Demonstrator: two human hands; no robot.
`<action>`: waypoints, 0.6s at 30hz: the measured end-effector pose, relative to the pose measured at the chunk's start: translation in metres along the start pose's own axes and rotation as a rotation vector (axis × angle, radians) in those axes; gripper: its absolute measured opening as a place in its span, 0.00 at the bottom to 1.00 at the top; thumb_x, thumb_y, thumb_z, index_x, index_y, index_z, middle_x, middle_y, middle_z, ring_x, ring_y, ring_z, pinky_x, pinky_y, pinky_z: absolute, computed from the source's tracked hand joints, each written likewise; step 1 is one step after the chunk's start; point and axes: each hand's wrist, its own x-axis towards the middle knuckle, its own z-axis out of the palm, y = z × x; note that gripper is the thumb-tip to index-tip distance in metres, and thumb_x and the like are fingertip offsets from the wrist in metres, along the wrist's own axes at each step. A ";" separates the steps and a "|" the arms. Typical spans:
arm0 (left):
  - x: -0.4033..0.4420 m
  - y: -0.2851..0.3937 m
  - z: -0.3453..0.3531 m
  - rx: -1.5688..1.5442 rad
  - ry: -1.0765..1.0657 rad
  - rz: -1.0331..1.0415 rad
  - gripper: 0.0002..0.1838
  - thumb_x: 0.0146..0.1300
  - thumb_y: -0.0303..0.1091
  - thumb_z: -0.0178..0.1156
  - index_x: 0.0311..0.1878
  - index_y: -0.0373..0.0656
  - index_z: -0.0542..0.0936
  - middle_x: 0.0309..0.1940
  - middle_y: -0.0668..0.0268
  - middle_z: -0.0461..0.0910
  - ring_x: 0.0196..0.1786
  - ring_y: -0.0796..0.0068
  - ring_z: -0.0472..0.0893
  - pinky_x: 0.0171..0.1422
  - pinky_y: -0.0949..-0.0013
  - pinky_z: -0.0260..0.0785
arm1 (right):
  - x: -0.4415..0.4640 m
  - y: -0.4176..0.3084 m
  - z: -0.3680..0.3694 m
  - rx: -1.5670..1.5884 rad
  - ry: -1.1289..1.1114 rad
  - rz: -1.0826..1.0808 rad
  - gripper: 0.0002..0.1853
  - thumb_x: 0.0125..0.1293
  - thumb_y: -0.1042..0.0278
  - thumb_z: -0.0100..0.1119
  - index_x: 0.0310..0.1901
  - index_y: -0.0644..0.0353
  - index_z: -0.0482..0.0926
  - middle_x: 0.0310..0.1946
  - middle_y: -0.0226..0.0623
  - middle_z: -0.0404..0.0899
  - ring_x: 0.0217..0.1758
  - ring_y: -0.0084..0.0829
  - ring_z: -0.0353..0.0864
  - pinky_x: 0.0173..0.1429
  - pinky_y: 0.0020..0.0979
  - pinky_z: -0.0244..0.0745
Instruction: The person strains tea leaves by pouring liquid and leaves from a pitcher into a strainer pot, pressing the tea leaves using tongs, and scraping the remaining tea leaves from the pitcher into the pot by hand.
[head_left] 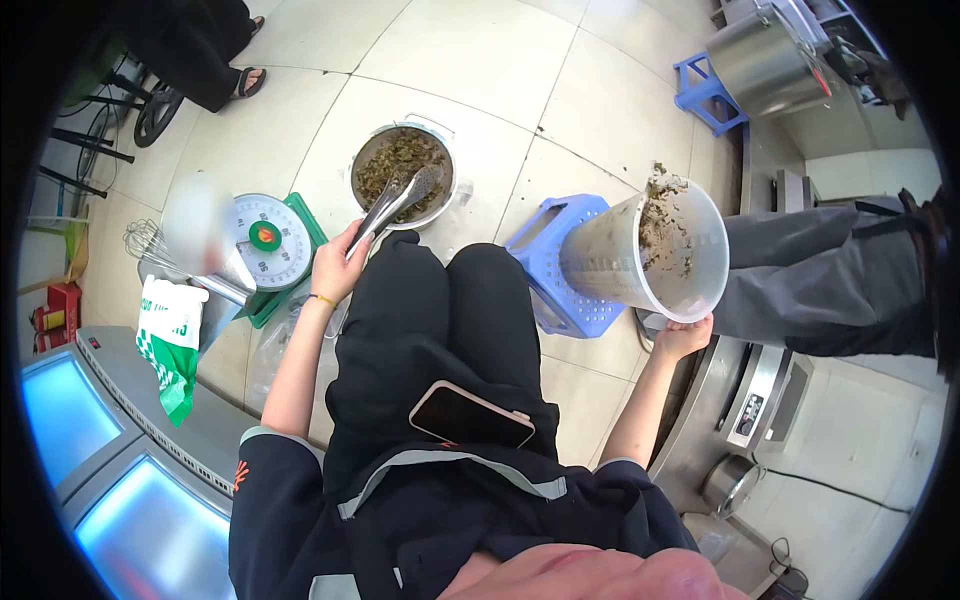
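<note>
Two things are held: tongs by left hand over pot, bucket on blue stool by right hand; leaf scraps could be spilled if it is tipped.

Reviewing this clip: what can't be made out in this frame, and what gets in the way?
All in the head view:
- Right hand: some fingers hidden behind the jug.
- Pot: bottom hidden by the leafy bits and tongs.
- Scale: reading too small to tell.
- Pale object beside it: too blurred to identify.
- Bag: contents hidden by its wrapping.
- Person in black trousers: upper body cut off by the edge.
</note>
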 end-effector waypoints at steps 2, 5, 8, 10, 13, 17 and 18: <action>-0.002 -0.003 0.003 0.030 -0.006 0.012 0.20 0.60 0.41 0.57 0.52 0.39 0.77 0.36 0.47 0.80 0.40 0.50 0.80 0.44 0.61 0.72 | -0.003 0.008 -0.021 -0.069 0.000 0.062 0.19 0.60 0.67 0.39 0.44 0.69 0.76 0.33 0.40 0.79 0.30 0.25 0.78 0.33 0.24 0.74; -0.005 0.007 0.001 0.085 0.001 0.031 0.19 0.61 0.42 0.55 0.50 0.40 0.78 0.34 0.47 0.80 0.38 0.49 0.80 0.42 0.57 0.72 | -0.013 -0.020 0.001 -0.222 -0.032 -0.032 0.19 0.65 0.67 0.36 0.48 0.69 0.75 0.41 0.41 0.77 0.41 0.30 0.78 0.46 0.29 0.73; -0.005 0.004 0.002 0.173 0.019 0.037 0.17 0.61 0.41 0.54 0.49 0.43 0.79 0.29 0.48 0.79 0.34 0.48 0.80 0.38 0.55 0.72 | -0.029 -0.041 0.001 -0.515 0.199 -0.201 0.22 0.63 0.68 0.43 0.57 0.69 0.68 0.49 0.41 0.73 0.53 0.33 0.72 0.60 0.33 0.63; 0.000 0.026 -0.007 0.302 -0.032 0.005 0.15 0.61 0.44 0.54 0.44 0.46 0.80 0.26 0.51 0.79 0.32 0.50 0.80 0.35 0.53 0.72 | -0.049 -0.078 0.030 -0.651 0.300 -0.435 0.23 0.61 0.68 0.48 0.57 0.69 0.67 0.48 0.41 0.73 0.52 0.32 0.71 0.59 0.33 0.64; 0.007 0.044 -0.004 0.424 -0.038 -0.023 0.13 0.59 0.45 0.55 0.37 0.46 0.80 0.24 0.54 0.80 0.31 0.51 0.80 0.35 0.51 0.72 | -0.094 -0.119 0.102 -0.374 -0.125 -0.459 0.14 0.56 0.73 0.52 0.45 0.66 0.74 0.45 0.40 0.74 0.50 0.34 0.71 0.57 0.34 0.64; 0.026 0.077 0.004 0.420 -0.060 -0.256 0.18 0.56 0.49 0.57 0.31 0.41 0.80 0.28 0.52 0.80 0.36 0.51 0.81 0.41 0.52 0.72 | -0.136 -0.115 0.240 -0.246 -1.057 0.217 0.12 0.63 0.65 0.57 0.42 0.65 0.78 0.36 0.35 0.78 0.38 0.26 0.77 0.43 0.24 0.70; 0.028 0.084 0.006 0.396 -0.020 -0.276 0.20 0.56 0.48 0.58 0.29 0.37 0.80 0.28 0.50 0.80 0.36 0.50 0.80 0.42 0.53 0.72 | -0.140 -0.085 0.270 -0.280 -1.227 0.390 0.22 0.64 0.51 0.54 0.44 0.65 0.78 0.35 0.37 0.79 0.37 0.27 0.78 0.39 0.25 0.72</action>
